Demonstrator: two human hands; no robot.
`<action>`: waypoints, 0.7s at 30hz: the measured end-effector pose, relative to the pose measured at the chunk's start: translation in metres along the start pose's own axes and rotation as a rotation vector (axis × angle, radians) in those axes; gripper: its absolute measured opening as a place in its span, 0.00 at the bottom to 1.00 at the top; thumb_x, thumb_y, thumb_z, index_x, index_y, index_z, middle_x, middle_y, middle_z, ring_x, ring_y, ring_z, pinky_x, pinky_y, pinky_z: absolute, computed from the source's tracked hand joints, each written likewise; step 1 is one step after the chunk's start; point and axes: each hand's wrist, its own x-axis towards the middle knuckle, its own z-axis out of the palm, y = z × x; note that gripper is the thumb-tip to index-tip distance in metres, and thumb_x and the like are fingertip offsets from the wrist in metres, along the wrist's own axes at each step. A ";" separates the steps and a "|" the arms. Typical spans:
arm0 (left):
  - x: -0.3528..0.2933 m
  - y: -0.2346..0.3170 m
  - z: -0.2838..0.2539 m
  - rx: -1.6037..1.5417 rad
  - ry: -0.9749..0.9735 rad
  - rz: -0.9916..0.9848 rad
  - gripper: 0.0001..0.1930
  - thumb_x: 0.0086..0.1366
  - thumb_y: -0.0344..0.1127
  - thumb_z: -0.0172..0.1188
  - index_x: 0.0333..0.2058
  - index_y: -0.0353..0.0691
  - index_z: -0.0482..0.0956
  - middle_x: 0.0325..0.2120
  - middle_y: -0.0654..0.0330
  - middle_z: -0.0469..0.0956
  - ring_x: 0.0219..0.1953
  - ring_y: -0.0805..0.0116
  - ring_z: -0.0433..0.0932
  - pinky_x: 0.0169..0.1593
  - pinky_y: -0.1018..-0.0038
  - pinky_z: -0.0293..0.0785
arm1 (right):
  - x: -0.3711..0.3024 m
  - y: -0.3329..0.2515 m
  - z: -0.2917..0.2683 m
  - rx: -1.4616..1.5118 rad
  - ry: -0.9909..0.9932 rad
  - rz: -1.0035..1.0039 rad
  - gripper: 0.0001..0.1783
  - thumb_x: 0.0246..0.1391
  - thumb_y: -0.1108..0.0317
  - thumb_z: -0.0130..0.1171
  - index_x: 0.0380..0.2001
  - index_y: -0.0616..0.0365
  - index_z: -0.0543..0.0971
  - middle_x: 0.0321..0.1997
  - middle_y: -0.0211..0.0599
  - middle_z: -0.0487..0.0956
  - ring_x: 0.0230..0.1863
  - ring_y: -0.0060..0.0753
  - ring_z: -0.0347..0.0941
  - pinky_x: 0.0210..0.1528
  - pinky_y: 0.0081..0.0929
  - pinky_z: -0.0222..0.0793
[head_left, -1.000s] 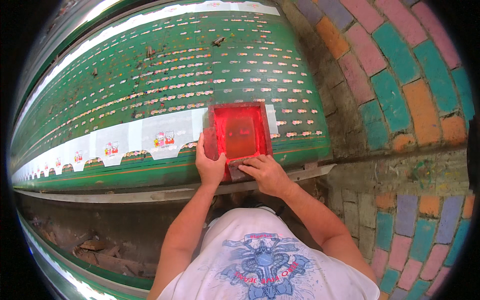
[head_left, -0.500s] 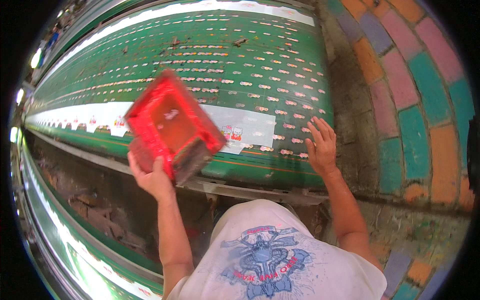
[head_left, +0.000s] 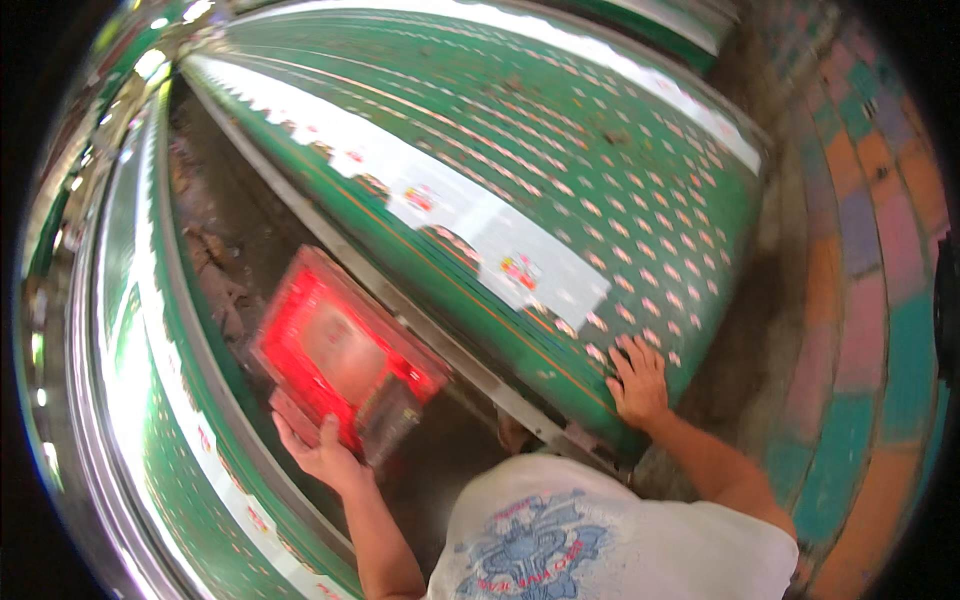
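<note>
1. A long green flat-topped table (head_left: 732,195), dotted with small prints (head_left: 646,248), is lined along one side by a white printed strip (head_left: 450,187).
2. A rectangular red-smeared frame (head_left: 345,347) is grasped by the left hand (head_left: 327,457), tilted over the dark gap (head_left: 415,497) beside the table.
3. The right hand (head_left: 640,387) is unclenched, its fingers spread at the table's near corner.

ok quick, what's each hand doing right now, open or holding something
Left hand: closed, holding a red-inked printing screen.
Right hand: open, holding nothing, by the edge of the green printing table.
</note>
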 end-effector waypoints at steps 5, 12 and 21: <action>-0.078 0.001 -0.068 -0.073 0.139 -0.095 0.52 0.57 0.07 0.63 0.82 0.35 0.60 0.81 0.51 0.65 0.82 0.55 0.66 0.81 0.60 0.64 | 0.000 0.005 0.011 -0.038 0.007 -0.050 0.36 0.63 0.59 0.72 0.72 0.58 0.78 0.80 0.55 0.70 0.82 0.65 0.61 0.80 0.64 0.55; -0.177 0.010 -0.135 -0.080 0.268 -0.058 0.53 0.55 0.06 0.64 0.82 0.35 0.61 0.81 0.51 0.64 0.82 0.56 0.64 0.83 0.60 0.61 | -0.009 0.014 0.023 -0.071 0.063 -0.097 0.36 0.67 0.56 0.69 0.74 0.58 0.76 0.80 0.54 0.69 0.81 0.65 0.61 0.81 0.64 0.54; -0.254 0.036 -0.176 -0.110 0.298 -0.015 0.53 0.55 0.08 0.66 0.81 0.36 0.63 0.79 0.49 0.67 0.80 0.54 0.67 0.83 0.58 0.61 | -0.010 0.012 0.030 -0.036 0.073 -0.073 0.34 0.70 0.53 0.67 0.73 0.54 0.78 0.80 0.52 0.70 0.82 0.62 0.61 0.82 0.62 0.53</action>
